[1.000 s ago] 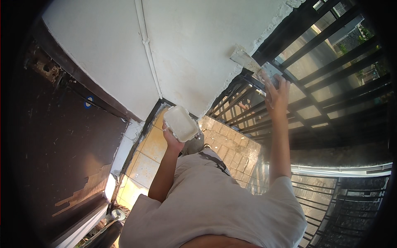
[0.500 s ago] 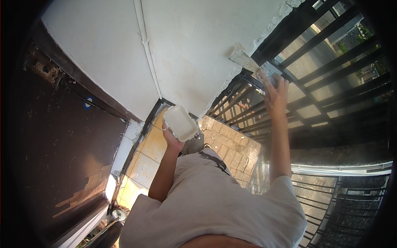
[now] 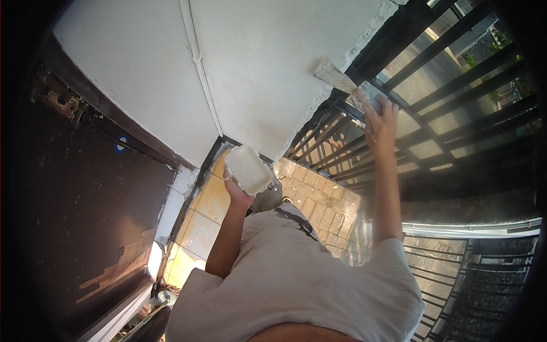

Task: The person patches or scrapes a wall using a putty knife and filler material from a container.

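Note:
My left hand [image 3: 236, 192] grips a shallow white plastic tub [image 3: 249, 170] from its left side and below. Pale paste lines the inside of the tub, and bits of it cling to the rim. Stretched out to the right, my right hand [image 3: 382, 126] is closed on a putty knife [image 3: 335, 77], whose wide, smeared blade points left. The blade lies at the white wall [image 3: 256, 74], close to its rough, chipped edge beside the black metal gate. My fingers hide most of the knife's handle.
A black barred gate [image 3: 450, 108] fills the right side. Along the left stands a dark brown door [image 3: 85, 199] with peeling lower surface. A white pipe [image 3: 198, 62] runs down the wall. Below are yellowish tiles [image 3: 203, 219] and brick paving [image 3: 319, 214].
The putty knife's blade has shifted slightly up and left in the picture, along the wall's edge. My left hand and the tub have stayed nearly still.

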`<move>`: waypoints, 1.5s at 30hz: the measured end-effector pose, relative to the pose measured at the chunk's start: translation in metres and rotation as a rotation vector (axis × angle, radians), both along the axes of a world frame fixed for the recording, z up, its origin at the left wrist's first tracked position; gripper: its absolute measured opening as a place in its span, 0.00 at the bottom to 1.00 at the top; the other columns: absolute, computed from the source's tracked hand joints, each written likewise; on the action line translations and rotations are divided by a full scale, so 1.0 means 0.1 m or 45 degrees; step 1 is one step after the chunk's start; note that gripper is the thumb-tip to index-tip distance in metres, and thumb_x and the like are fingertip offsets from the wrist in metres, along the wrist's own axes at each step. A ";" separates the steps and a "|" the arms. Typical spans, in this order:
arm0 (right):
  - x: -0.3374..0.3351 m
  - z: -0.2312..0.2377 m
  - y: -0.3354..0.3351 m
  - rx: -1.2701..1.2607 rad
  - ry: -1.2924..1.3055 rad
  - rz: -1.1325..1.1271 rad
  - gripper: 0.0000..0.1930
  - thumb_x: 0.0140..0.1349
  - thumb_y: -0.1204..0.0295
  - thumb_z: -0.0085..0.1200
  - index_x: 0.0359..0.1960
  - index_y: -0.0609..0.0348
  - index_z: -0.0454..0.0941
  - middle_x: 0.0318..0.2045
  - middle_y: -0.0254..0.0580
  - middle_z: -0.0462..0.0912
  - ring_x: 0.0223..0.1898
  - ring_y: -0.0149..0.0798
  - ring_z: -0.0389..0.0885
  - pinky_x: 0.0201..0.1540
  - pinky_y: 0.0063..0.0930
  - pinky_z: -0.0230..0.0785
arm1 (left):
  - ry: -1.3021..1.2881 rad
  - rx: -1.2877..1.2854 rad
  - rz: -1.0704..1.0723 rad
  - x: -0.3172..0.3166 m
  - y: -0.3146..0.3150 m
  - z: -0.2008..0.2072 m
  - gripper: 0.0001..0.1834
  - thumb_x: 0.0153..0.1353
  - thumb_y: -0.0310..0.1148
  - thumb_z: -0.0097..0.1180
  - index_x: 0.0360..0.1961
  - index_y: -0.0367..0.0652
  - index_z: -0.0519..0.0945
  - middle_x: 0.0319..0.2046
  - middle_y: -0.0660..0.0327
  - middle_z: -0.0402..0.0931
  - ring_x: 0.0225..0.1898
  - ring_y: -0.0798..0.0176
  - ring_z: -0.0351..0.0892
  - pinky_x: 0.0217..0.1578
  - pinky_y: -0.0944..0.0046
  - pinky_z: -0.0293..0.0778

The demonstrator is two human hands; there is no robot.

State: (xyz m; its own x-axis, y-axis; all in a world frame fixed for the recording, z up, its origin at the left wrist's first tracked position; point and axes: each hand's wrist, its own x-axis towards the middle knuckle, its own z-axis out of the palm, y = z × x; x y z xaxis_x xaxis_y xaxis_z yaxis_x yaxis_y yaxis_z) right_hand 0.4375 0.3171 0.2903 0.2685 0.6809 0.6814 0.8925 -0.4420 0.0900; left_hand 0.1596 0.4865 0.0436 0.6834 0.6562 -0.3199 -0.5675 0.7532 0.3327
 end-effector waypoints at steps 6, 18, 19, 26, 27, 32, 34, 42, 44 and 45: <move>0.11 0.04 0.07 0.040 -0.067 0.033 0.37 0.48 0.86 0.59 0.61 0.34 0.77 0.48 0.47 0.75 0.43 0.49 0.73 0.46 0.39 0.72 | 0.037 -0.052 -0.009 0.02 -0.03 0.14 0.36 0.67 0.64 0.39 0.66 0.51 0.68 0.61 0.57 0.72 0.59 0.47 0.74 0.58 0.40 0.72; 0.20 0.14 0.05 -0.006 -0.023 0.159 0.30 0.54 0.83 0.59 0.60 0.39 0.80 0.47 0.48 0.76 0.41 0.49 0.72 0.44 0.39 0.71 | -0.035 -0.042 -0.020 0.00 -0.04 0.17 0.34 0.70 0.62 0.35 0.66 0.49 0.67 0.58 0.56 0.74 0.57 0.50 0.76 0.56 0.44 0.75; 0.20 0.16 0.06 0.012 -0.018 0.148 0.30 0.55 0.83 0.59 0.60 0.39 0.79 0.46 0.48 0.76 0.41 0.49 0.72 0.44 0.39 0.70 | -0.034 -0.042 -0.020 0.00 -0.04 0.16 0.34 0.70 0.62 0.35 0.66 0.49 0.67 0.58 0.56 0.74 0.57 0.50 0.76 0.56 0.44 0.75; 0.10 0.09 0.01 -0.018 0.094 0.141 0.37 0.50 0.86 0.58 0.63 0.34 0.76 0.47 0.44 0.76 0.44 0.49 0.73 0.47 0.41 0.71 | -0.080 0.012 -0.035 0.00 -0.04 0.11 0.34 0.70 0.62 0.36 0.66 0.50 0.67 0.58 0.57 0.73 0.58 0.50 0.76 0.57 0.43 0.74; 0.09 0.07 -0.03 -0.050 0.095 0.130 0.37 0.51 0.85 0.59 0.63 0.34 0.76 0.47 0.44 0.76 0.44 0.50 0.73 0.47 0.41 0.71 | -0.089 0.008 -0.037 -0.01 -0.04 0.11 0.34 0.70 0.62 0.36 0.66 0.51 0.67 0.59 0.57 0.73 0.58 0.50 0.75 0.57 0.44 0.74; -0.03 0.06 -0.02 -0.076 0.100 0.135 0.37 0.52 0.86 0.58 0.63 0.34 0.75 0.46 0.45 0.76 0.44 0.50 0.73 0.47 0.41 0.71 | 0.007 0.009 0.026 0.00 -0.05 0.19 0.34 0.70 0.62 0.36 0.67 0.50 0.66 0.59 0.57 0.72 0.59 0.50 0.75 0.57 0.44 0.74; -0.03 0.08 0.01 -0.023 0.065 0.152 0.38 0.52 0.86 0.58 0.64 0.33 0.75 0.46 0.45 0.75 0.43 0.50 0.73 0.47 0.42 0.71 | 0.052 -0.002 0.037 0.01 -0.06 0.24 0.34 0.70 0.62 0.36 0.67 0.50 0.66 0.60 0.57 0.72 0.59 0.50 0.74 0.57 0.44 0.74; 0.04 0.03 0.06 0.040 0.079 0.129 0.37 0.53 0.85 0.58 0.64 0.34 0.74 0.45 0.45 0.75 0.43 0.50 0.72 0.47 0.41 0.72 | -0.041 0.004 -0.022 0.00 -0.08 0.22 0.34 0.70 0.61 0.36 0.66 0.48 0.67 0.58 0.55 0.73 0.57 0.48 0.76 0.56 0.44 0.75; 0.02 -0.01 0.01 -0.031 0.120 0.090 0.38 0.51 0.86 0.58 0.64 0.34 0.74 0.47 0.45 0.75 0.44 0.51 0.72 0.47 0.42 0.71 | -0.036 0.027 -0.021 -0.02 -0.07 0.21 0.34 0.69 0.62 0.37 0.66 0.49 0.68 0.59 0.56 0.73 0.58 0.48 0.75 0.57 0.43 0.74; 0.00 0.00 -0.02 -0.031 0.119 0.091 0.38 0.51 0.86 0.58 0.64 0.34 0.74 0.47 0.45 0.75 0.44 0.51 0.72 0.47 0.42 0.71 | -0.030 0.050 -0.021 -0.03 -0.07 0.20 0.34 0.68 0.62 0.38 0.65 0.50 0.69 0.59 0.58 0.73 0.58 0.49 0.75 0.58 0.42 0.73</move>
State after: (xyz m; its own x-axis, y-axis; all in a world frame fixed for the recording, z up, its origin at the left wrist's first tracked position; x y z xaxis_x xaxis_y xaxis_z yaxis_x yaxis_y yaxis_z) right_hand 0.4379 0.3155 0.2900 0.2803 0.7165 0.6388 0.9267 -0.3755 0.0147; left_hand 0.1568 0.4796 0.0637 0.7015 0.6563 -0.2778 -0.5631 0.7494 0.3484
